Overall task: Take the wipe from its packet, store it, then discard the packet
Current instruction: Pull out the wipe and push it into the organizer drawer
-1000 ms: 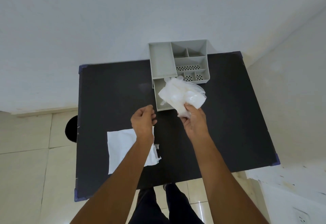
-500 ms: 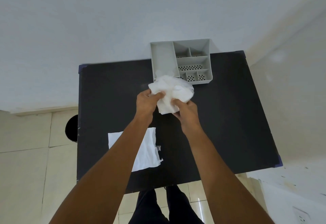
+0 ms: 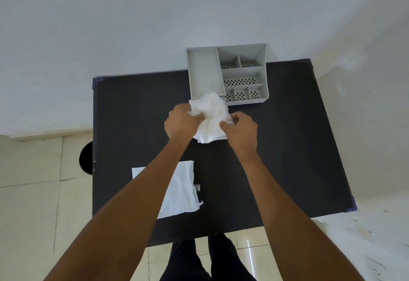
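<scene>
A pale wall (image 3: 132, 26) fills the far side of the room, and pushed up against it stands a black table (image 3: 276, 148) with blue-capped corners, over cream floor tiles (image 3: 33, 192). A round black shape (image 3: 86, 158) shows at the table's left edge, partly hidden behind it; what it is cannot be told. At the far edge of the table sits a grey organizer tray (image 3: 264, 59), split into one long compartment on the left and several smaller ones on the right, some with perforated floors; all the compartments that can be seen hold nothing. Both bare forearms reach out over the table from the near side, and the left one crosses over a flat white sheet (image 3: 181, 192) lying on the near left part of the table, covering a good piece of it. Just right of that sheet lies a small clear scrap (image 3: 197, 187), too small to make out. The left hand (image 3: 180, 122) and the right hand (image 3: 241, 129) meet above the middle of the table, just in front of the tray's near left corner, each closed on a side of a crumpled white bundle (image 3: 210, 112). The upper part looks like soft bunched wipe, the lower edge like thin glossy film, but where packet ends and wipe begins cannot be told. The bundle hides the tray's near left corner, and the hands' fingers are sunk into its folds. Below the table edge the person's dark trousers (image 3: 199, 258) show against the tiles.
</scene>
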